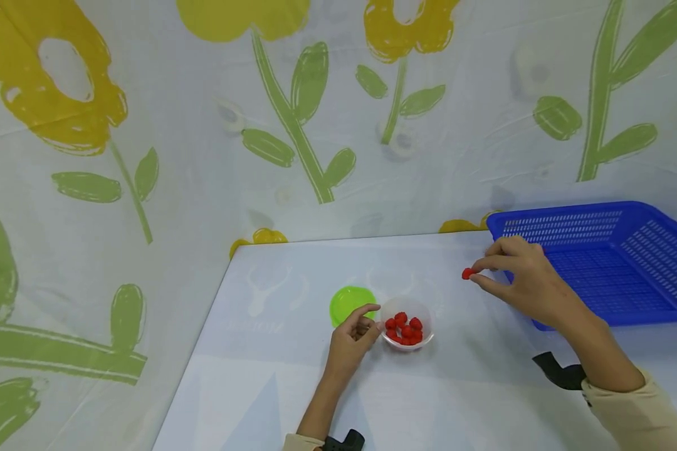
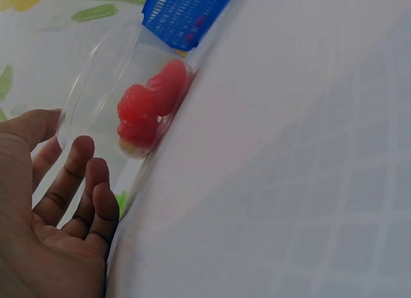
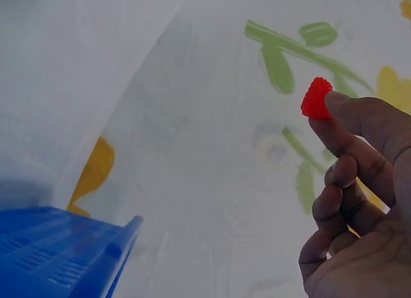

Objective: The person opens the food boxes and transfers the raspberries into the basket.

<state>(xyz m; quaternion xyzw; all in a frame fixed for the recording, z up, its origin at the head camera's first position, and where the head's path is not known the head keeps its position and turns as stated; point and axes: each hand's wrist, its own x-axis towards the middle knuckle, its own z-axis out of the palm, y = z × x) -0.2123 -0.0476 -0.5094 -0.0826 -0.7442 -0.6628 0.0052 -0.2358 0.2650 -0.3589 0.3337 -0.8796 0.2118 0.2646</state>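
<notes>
My right hand (image 1: 521, 279) pinches a red raspberry (image 3: 316, 99) between thumb and index finger, held up just left of the blue basket. The other fingers of that hand are loosely bent. At the middle of the table stands a small clear plastic bowl (image 1: 392, 307) with several raspberries (image 1: 404, 331) in it. My left hand (image 1: 351, 341) holds the bowl's left rim with thumb and index finger. In the left wrist view, raspberries (image 2: 138, 112) show through the bowl's side. A bright green round lid (image 1: 350, 302) lies behind the left hand, partly covered by it.
A blue slatted basket (image 1: 564, 216) stands at the back right, its near left corner behind the right forearm. White cloth with flower prints (image 1: 462, 156) hangs behind and to the left of the white table (image 1: 293, 351).
</notes>
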